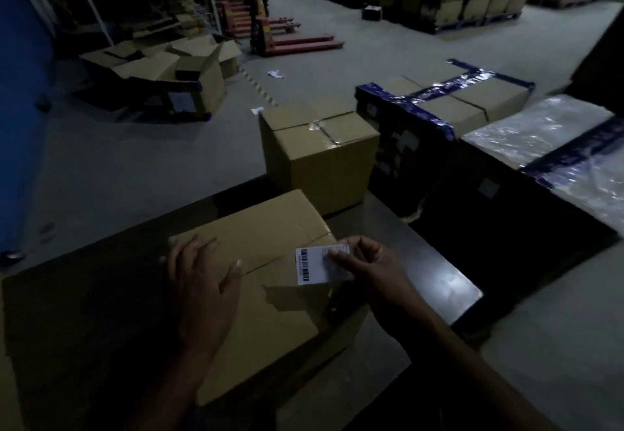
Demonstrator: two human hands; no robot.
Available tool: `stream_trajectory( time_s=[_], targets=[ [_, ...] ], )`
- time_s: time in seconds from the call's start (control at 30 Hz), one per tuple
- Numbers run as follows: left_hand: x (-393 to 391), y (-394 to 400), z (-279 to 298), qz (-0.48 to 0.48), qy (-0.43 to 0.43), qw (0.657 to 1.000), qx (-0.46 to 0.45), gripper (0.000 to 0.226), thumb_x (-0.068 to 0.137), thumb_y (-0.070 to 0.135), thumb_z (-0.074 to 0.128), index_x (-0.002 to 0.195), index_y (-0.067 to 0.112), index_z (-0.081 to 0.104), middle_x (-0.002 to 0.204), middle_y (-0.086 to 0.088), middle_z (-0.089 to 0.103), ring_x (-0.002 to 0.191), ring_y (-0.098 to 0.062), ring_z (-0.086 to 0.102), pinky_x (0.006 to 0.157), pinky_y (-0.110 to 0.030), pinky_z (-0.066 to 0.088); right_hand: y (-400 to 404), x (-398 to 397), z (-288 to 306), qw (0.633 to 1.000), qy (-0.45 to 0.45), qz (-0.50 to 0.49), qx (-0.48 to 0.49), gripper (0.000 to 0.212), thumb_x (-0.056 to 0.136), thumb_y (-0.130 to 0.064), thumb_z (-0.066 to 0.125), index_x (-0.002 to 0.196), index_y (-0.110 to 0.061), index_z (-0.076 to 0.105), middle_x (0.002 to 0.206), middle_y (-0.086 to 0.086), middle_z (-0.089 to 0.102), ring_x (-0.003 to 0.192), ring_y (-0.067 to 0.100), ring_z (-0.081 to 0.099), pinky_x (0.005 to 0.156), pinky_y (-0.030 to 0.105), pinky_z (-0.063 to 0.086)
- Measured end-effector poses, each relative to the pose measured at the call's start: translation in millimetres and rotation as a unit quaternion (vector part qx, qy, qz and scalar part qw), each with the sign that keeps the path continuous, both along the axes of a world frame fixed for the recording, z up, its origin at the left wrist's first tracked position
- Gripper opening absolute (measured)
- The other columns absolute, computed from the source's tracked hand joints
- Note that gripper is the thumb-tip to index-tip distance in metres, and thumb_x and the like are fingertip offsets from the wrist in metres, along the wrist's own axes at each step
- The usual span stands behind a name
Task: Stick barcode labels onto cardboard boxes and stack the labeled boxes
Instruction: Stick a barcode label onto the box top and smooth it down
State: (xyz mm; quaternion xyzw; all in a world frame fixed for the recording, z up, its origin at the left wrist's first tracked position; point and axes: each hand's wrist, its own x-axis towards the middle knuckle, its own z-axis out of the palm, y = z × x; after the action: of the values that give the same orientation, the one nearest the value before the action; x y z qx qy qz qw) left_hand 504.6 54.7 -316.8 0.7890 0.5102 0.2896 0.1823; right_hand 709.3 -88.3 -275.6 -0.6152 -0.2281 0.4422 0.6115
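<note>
Label [322, 264] with barcodes hangs pinched in the right hand [366, 267], just over the near cardboard box [270, 299] on the dark table [439, 282]. Left hand [202, 278] lies flat, fingers spread, on the box top.

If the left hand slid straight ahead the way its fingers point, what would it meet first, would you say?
The left hand lies flat on the near cardboard box, fingers pointing away over its top. It would probably run off the box's far edge first; nothing else shows in that line, though depth is unclear.
</note>
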Motion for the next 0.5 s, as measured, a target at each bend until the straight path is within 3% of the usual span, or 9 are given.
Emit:
stream_trajectory(
  time_s=[0.13,0.23,0.37,0.5],
  targets=[
    [36,-51,22,-0.078,-0.015,0.997,0.022,0.038,0.087,0.037,0.069,0.122,0.023,0.060,0.125,-0.002,0.057,0.118,-0.022,0.047,0.094,-0.043,0.044,-48,14,-21,0.990,0.029,-0.138,0.021,0.014,0.073,-0.018,0.077,0.082,-0.019,0.068,0.084,0.000,0.070,0.080,0.016,0.067,0.059,0.027,0.052],
    [68,-98,31,-0.213,-0.069,0.975,0.011,0.028,0.092,0.047,0.060,0.114,0.030,0.062,0.107,0.012,0.059,0.093,-0.010,0.058,0.074,-0.032,0.052,-94,29,-37,0.975,0.034,-0.219,-0.012,0.013,0.081,-0.003,0.073,0.091,-0.009,0.066,0.081,0.000,0.068,0.071,0.008,0.066,0.054,0.021,0.052],
    [111,-165,21,-0.380,-0.105,0.919,-0.027,0.020,0.092,0.043,0.059,0.105,0.032,0.069,0.095,0.021,0.065,0.083,0.002,0.063,0.070,-0.012,0.047,-163,46,-73,0.943,0.037,-0.319,-0.091,0.011,0.080,0.000,0.074,0.081,-0.008,0.066,0.072,0.002,0.066,0.062,0.009,0.061,0.051,0.014,0.047],
    [152,-217,-31,-0.455,-0.030,0.881,-0.128,0.015,0.090,0.045,0.064,0.096,0.033,0.071,0.091,0.022,0.068,0.082,0.005,0.064,0.069,-0.015,0.049,-231,51,-114,0.896,0.098,-0.408,-0.146,0.008,0.083,0.003,0.071,0.080,-0.001,0.064,0.066,0.009,0.062,0.052,0.012,0.056,0.044,0.017,0.045]
  ],
)
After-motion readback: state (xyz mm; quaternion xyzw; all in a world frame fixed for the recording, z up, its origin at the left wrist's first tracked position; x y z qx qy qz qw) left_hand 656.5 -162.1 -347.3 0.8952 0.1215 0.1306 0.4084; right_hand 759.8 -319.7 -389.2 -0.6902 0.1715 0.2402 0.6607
